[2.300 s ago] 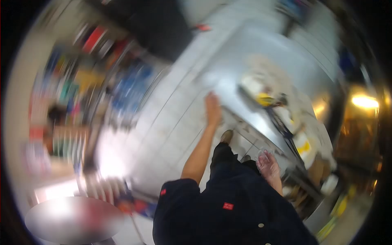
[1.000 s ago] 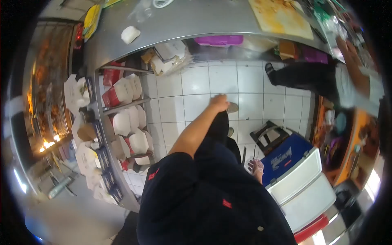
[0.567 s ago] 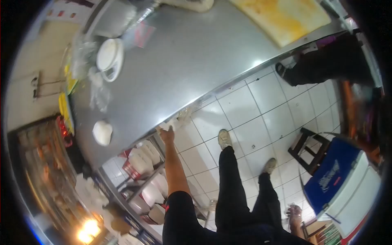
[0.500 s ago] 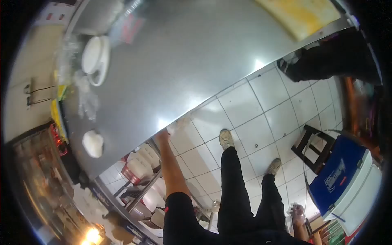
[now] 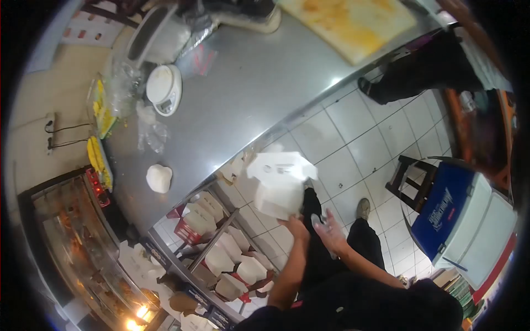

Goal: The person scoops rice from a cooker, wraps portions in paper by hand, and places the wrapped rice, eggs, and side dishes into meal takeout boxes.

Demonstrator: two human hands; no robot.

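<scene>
A white takeout box (image 5: 280, 193) with its top flaps spread is in my left hand (image 5: 296, 225), in front of my body and just off the table's near edge. My fingers grip its lower side, partly hidden by the box. Close by on the right, my right hand (image 5: 330, 233) is open with its fingers apart, and what looks like a thin clear plastic glove covers it. Below the table, several more white and red boxes (image 5: 200, 220) stand on a shelf.
On the steel table (image 5: 237, 88) are a white kitchen scale (image 5: 164, 88), plastic bags (image 5: 152, 129), a small white lump (image 5: 159, 178) and a stained cutting board (image 5: 353, 25). A lit food warmer (image 5: 83, 237) stands left. At right are a blue-and-white cooler (image 5: 447, 209) and another person's leg (image 5: 425, 74).
My left hand has come up from below the table edge and now holds the white box. My right hand has moved in from the lower right towards it. The view has shifted.
</scene>
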